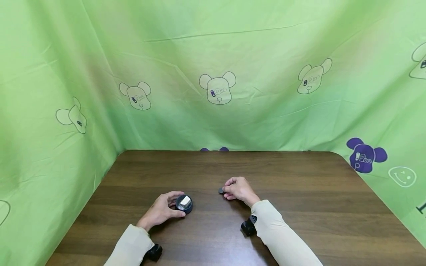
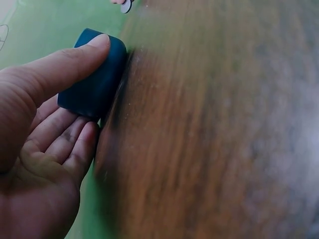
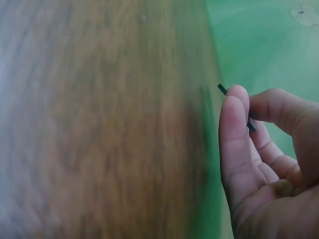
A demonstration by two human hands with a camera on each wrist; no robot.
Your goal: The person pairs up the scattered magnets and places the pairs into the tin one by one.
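Note:
My left hand [image 1: 161, 211] grips a small round dark-blue container [image 1: 188, 211] by its sides, thumb on the near side and fingers around the far side. Its top is uncovered, and a small white piece [image 1: 185, 200] shows inside. In the left wrist view the container's smooth blue wall [image 2: 94, 87] sits low at the tabletop, with the thumb pressed along it. To the right, my right hand [image 1: 240, 190] pinches a small thin dark disc [image 1: 220, 190] between thumb and fingers. The right wrist view catches the disc edge-on [image 3: 222, 89], mostly hidden by the fingertips.
Both hands work over a brown wood-grain table [image 1: 286, 177]. A green curtain [image 1: 173, 122] printed with bear heads hangs behind it and along both sides. Black wrist cameras are strapped at the left cuff [image 1: 154, 252] and the right cuff [image 1: 249, 226].

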